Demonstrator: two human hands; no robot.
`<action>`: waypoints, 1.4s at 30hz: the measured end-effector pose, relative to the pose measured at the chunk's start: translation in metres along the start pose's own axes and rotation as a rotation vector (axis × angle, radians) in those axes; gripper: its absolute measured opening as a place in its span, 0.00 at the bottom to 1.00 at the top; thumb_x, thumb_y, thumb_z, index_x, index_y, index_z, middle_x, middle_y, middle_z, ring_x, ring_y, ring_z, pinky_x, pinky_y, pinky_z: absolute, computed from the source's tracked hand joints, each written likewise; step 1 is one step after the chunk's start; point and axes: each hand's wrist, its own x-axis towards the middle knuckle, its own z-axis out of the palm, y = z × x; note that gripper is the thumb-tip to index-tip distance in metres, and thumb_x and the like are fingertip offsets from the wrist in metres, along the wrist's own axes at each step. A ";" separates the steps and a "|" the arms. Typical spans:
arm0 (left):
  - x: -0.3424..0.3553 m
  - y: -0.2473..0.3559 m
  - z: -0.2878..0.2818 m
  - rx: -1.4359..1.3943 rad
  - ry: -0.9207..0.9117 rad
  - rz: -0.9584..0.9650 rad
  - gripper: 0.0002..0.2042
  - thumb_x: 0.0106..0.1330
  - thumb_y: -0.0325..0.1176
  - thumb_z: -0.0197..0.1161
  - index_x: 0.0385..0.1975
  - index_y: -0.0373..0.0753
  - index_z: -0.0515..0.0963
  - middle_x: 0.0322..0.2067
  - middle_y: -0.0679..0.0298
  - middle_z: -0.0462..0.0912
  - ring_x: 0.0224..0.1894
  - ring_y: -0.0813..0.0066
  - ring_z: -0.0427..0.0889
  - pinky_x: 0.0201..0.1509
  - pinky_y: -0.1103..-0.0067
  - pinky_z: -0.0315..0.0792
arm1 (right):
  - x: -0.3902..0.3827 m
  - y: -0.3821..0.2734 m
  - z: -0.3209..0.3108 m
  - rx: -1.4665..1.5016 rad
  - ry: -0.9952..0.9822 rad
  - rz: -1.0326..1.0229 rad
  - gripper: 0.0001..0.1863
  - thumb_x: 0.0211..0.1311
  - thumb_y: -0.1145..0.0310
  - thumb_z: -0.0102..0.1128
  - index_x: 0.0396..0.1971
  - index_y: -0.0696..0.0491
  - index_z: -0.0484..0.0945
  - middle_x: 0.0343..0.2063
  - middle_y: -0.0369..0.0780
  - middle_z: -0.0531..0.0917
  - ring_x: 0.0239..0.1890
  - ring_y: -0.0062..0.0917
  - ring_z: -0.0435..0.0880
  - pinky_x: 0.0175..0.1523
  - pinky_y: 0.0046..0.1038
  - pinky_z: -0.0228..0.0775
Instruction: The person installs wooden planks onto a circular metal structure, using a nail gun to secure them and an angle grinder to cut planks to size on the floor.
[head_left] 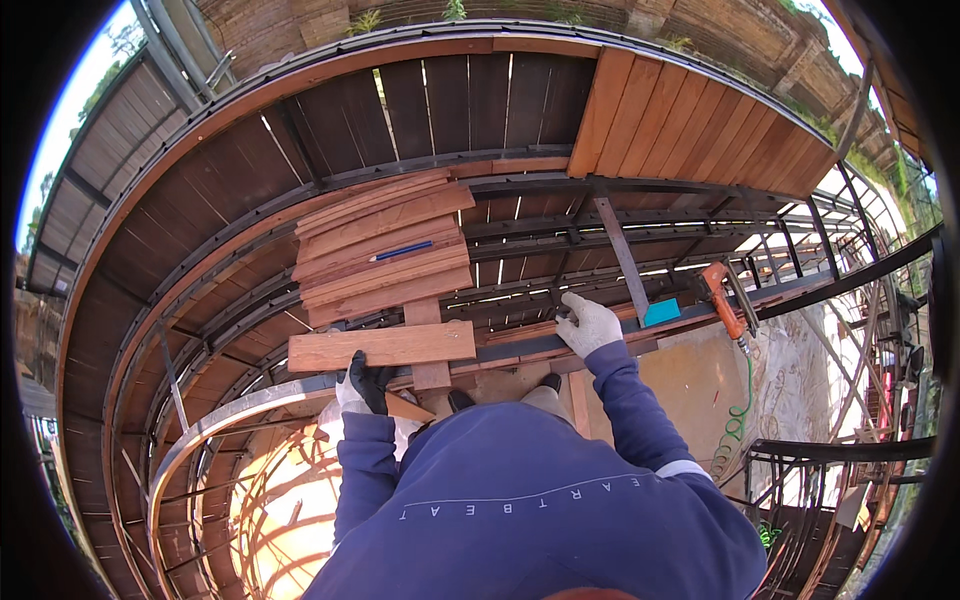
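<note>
My left hand [365,383], in a dark-palmed pale glove, grips the lower edge of a short wooden plank [390,343] near its left part. The plank lies across an upright board [430,374]. My right hand [585,322], in a pale glove, is just right of that plank above the dark metal beam, fingers curled; I cannot make out what, if anything, they hold. Above the plank lies a stack of boards [370,275] with a blue pencil [400,250] on it. Right of my right hand are a metal square [620,255] with a turquoise handle [661,312] and an orange nail gun [722,300].
Curved metal framing [220,397] with dark boards surrounds me in tiers. Reddish slats [690,115] cover the upper right section. A green coiled hose [735,420] hangs from the nail gun. My feet stand below on a pale floor [680,390]. A brick wall [400,22] runs behind.
</note>
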 end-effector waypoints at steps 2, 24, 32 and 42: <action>0.010 -0.004 -0.013 -0.007 -0.048 0.008 0.22 0.68 0.38 0.64 0.58 0.37 0.69 0.52 0.52 0.80 0.50 0.54 0.85 0.47 0.62 0.85 | 0.002 -0.009 -0.006 -0.019 -0.066 0.057 0.26 0.51 0.64 0.71 0.52 0.54 0.82 0.29 0.45 0.86 0.33 0.38 0.86 0.42 0.35 0.79; 0.089 0.129 0.115 1.057 -0.428 0.756 0.12 0.69 0.31 0.62 0.49 0.35 0.81 0.38 0.58 0.87 0.39 0.70 0.86 0.47 0.76 0.79 | 0.000 -0.006 0.007 -0.045 0.046 0.085 0.22 0.51 0.61 0.69 0.47 0.53 0.82 0.28 0.42 0.85 0.34 0.39 0.86 0.40 0.38 0.77; 0.237 0.126 0.232 1.976 -0.552 0.761 0.26 0.62 0.55 0.67 0.58 0.51 0.80 0.55 0.56 0.83 0.58 0.54 0.80 0.65 0.68 0.72 | 0.004 -0.015 -0.003 -0.031 0.091 0.095 0.22 0.50 0.63 0.69 0.46 0.54 0.83 0.28 0.44 0.86 0.33 0.41 0.86 0.40 0.39 0.78; 0.256 0.133 0.244 1.806 -0.553 0.996 0.17 0.63 0.39 0.67 0.51 0.46 0.84 0.47 0.53 0.86 0.50 0.52 0.84 0.56 0.66 0.76 | 0.003 -0.015 -0.009 -0.067 0.106 0.109 0.13 0.54 0.59 0.65 0.32 0.52 0.78 0.24 0.44 0.83 0.32 0.43 0.85 0.39 0.44 0.76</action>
